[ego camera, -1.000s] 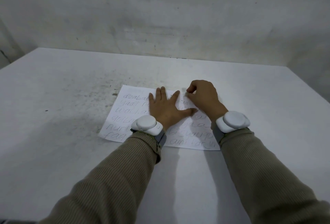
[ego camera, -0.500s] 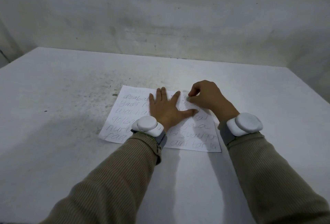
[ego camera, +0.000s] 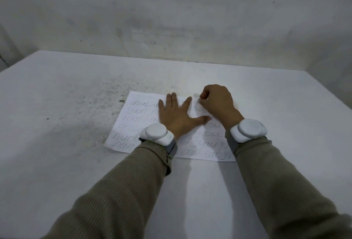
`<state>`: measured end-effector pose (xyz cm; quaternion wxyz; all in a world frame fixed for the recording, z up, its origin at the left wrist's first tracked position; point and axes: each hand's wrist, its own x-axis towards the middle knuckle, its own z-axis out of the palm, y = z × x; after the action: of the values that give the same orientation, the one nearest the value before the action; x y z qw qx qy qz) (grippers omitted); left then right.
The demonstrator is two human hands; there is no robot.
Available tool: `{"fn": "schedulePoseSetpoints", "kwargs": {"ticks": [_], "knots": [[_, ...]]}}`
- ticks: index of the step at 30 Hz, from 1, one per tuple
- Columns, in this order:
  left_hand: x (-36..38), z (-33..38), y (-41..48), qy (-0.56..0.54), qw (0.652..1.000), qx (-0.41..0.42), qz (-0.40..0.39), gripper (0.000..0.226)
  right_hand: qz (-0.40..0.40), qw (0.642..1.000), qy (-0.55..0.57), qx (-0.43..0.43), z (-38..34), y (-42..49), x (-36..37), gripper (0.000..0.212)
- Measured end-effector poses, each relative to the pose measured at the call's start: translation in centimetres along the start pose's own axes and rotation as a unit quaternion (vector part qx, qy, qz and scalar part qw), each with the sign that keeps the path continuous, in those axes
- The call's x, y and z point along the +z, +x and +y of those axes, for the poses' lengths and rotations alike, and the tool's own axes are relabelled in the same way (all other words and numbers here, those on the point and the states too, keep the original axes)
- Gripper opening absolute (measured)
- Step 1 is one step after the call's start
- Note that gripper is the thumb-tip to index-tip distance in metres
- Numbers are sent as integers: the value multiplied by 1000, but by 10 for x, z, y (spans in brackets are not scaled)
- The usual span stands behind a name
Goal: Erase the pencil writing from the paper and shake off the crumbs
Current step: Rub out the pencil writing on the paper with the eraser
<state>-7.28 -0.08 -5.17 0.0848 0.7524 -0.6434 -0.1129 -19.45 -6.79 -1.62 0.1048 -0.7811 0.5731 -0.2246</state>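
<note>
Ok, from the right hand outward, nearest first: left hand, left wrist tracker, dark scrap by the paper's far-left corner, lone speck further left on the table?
From the right hand:
1. left hand, beside it on the paper.
2. left wrist tracker, toward the person.
3. dark scrap, at the paper's far-left corner.
4. lone speck, far left on the table.

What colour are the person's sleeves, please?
The sleeves are olive-brown with fine ribbing, shown best in the head view.
</note>
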Motion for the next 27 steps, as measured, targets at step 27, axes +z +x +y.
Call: {"fn": "schedulePoseSetpoints", "kwargs": {"ticks": [27], "knots": [[0,0,-1,-5,1000,7,9,104,-42,999,-19,-5,-13,4,-5,19]]}}
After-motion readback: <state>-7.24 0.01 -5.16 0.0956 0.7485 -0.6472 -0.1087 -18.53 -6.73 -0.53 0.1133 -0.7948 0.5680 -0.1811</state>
